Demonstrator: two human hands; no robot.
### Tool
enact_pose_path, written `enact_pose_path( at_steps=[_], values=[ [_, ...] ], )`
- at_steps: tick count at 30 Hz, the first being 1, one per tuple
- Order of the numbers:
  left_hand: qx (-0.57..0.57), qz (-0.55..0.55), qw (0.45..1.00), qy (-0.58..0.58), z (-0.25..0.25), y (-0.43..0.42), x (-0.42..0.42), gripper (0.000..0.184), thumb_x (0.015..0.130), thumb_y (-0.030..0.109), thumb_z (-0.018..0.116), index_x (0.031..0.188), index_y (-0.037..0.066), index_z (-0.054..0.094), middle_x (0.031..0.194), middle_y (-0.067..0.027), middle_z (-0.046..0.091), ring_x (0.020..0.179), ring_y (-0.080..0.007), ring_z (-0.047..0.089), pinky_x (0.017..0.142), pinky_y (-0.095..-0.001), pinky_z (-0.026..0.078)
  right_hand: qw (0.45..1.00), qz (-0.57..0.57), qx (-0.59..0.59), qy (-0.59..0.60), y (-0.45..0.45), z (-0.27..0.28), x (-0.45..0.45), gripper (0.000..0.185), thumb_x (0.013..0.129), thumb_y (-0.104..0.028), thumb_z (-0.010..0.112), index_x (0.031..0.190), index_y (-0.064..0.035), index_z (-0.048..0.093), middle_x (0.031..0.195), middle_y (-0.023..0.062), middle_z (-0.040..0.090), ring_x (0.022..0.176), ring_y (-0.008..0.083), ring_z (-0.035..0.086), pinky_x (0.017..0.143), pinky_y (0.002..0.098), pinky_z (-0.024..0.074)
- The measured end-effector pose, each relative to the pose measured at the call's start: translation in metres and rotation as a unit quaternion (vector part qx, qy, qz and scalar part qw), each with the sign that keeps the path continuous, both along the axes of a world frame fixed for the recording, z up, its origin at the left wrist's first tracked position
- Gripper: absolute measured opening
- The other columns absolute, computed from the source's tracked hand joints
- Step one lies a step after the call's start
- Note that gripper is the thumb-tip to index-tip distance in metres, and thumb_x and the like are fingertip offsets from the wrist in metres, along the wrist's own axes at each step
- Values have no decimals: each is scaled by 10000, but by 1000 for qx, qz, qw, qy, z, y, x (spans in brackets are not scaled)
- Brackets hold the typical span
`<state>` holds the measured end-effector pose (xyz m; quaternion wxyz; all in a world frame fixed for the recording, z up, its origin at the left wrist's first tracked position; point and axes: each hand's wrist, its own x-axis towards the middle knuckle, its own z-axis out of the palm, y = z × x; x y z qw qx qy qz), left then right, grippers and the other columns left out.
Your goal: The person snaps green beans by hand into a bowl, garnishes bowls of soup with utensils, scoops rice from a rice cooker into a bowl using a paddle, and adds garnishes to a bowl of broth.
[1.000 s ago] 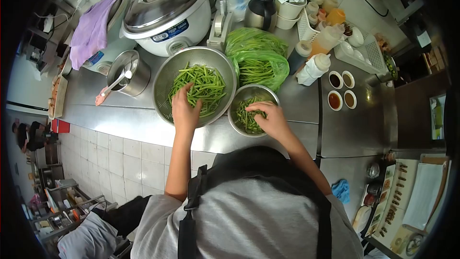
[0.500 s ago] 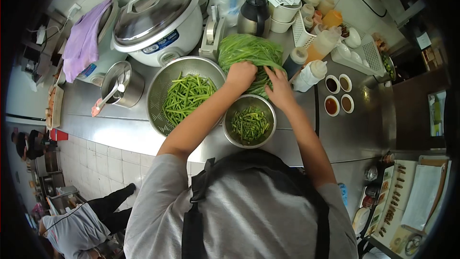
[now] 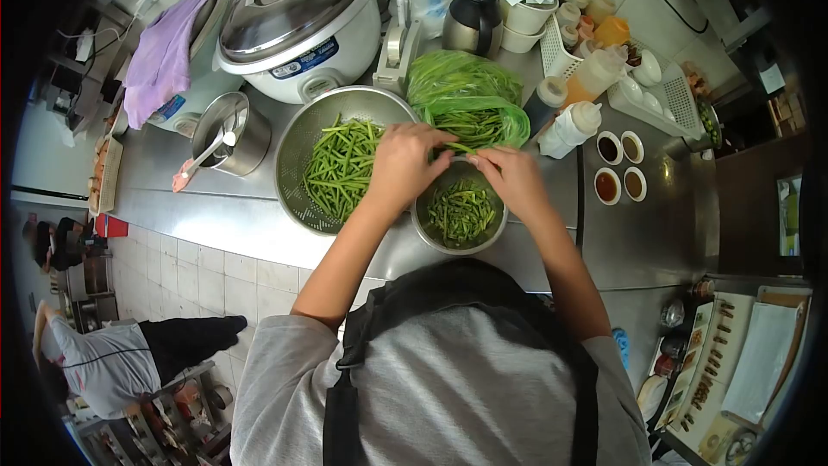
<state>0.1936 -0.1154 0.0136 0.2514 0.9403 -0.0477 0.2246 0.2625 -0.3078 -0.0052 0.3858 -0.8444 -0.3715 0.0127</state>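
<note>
My left hand [image 3: 404,166] and my right hand [image 3: 514,179] are together above the near rim of a green plastic bag [image 3: 466,79]. Between their closed fingertips stretches a green bean [image 3: 461,147]. Whole green beans [image 3: 473,127] show in the bag's mouth. Just below my hands stands a small steel bowl [image 3: 420,229] with short trimmed bean pieces [image 3: 461,211] in it. To the left, a large perforated steel colander [image 3: 289,181] holds a heap of green beans [image 3: 341,173]; my left hand covers part of its right side.
A rice cooker [image 3: 297,26] and a steel pot [image 3: 250,134] with a spoon stand at the left. Squeeze bottles [image 3: 571,129], a thermos [image 3: 473,22] and small sauce cups [image 3: 608,185] are at the right. Another person [image 3: 112,362] is behind, at lower left.
My hands have drawn back from the bag toward the small bowl and now hold a bean. The bag's mouth now shows beans. The person at lower left has shifted posture.
</note>
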Motion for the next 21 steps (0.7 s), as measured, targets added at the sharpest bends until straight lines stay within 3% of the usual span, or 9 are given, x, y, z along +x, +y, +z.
enact_pose_path(
  at_steps=[2, 4, 8, 10, 13, 14, 17, 18, 21],
  values=[
    [-7, -32, 999, 9, -1, -9, -9, 164, 748, 203, 720, 892, 128, 735, 768, -60, 640, 768, -243, 605, 774, -366, 446, 1000, -3, 19, 23, -1, 3, -16, 178, 856, -190, 619, 888, -17, 650, 764, 153, 612, 709, 333, 588, 639, 395, 460],
    [-20, 2, 999, 33, -1, -17, -21, 156, 749, 199, 721, 881, 119, 739, 769, -61, 641, 768, -247, 600, 742, -369, 451, 998, -7, 35, 48, -4, 3, -28, 182, 866, -188, 609, 870, -9, 641, 761, 159, 610, 702, 327, 593, 634, 384, 460],
    [-101, 42, 993, 46, -18, -38, -49, 154, 755, 163, 723, 888, 87, 740, 744, -81, 607, 746, -266, 575, 658, -363, 459, 965, 12, 120, 234, -13, -12, -45, 243, 927, -202, 540, 803, -5, 609, 688, 82, 588, 627, 212, 566, 588, 325, 441],
    [-147, 41, 986, 61, -22, -46, -61, 148, 748, 143, 716, 869, 58, 732, 751, -96, 601, 757, -267, 570, 666, -377, 468, 909, 43, 158, 382, -21, -15, -51, 286, 955, -216, 498, 776, -14, 595, 654, 36, 552, 595, 148, 522, 561, 291, 421],
    [-222, -31, 969, 108, -34, -50, -69, 133, 751, 113, 703, 869, 58, 731, 743, -110, 596, 754, -292, 560, 649, -369, 467, 693, 49, 389, 605, -22, -1, -63, 279, 960, -233, 473, 802, -35, 590, 672, 1, 511, 571, 95, 453, 534, 237, 382],
    [-275, -16, 949, 152, -35, -51, -71, 128, 794, 107, 689, 898, 43, 727, 755, -93, 636, 741, -219, 598, 657, -312, 471, 684, 41, 411, 602, -21, -2, -64, 258, 951, -255, 487, 869, -30, 584, 690, 14, 502, 566, 92, 440, 522, 217, 365],
    [-513, 6, 843, 161, -46, -49, -68, 158, 866, 115, 654, 948, -10, 703, 894, -63, 692, 810, -86, 601, 764, -239, 470, 812, 26, 314, 492, -26, -26, -58, 272, 951, -281, 499, 928, -25, 586, 711, 3, 500, 576, 75, 439, 519, 206, 358],
    [-560, -4, 810, 174, -42, -46, -66, 192, 884, 132, 644, 976, -30, 691, 975, -73, 695, 898, -79, 596, 840, -241, 466, 821, 20, 274, 500, -26, -26, -60, 281, 963, -281, 477, 938, -24, 586, 703, -1, 488, 565, 74, 428, 516, 212, 352],
    [-598, -18, 782, 177, -34, -42, -67, 256, 888, 170, 647, 1039, -35, 675, 924, -50, 686, 839, -78, 591, 789, -220, 464, 821, 26, 195, 536, -16, -18, -74, 302, 988, -276, 437, 968, -16, 590, 685, -10, 465, 546, 72, 409, 511, 223, 344]
  ],
)
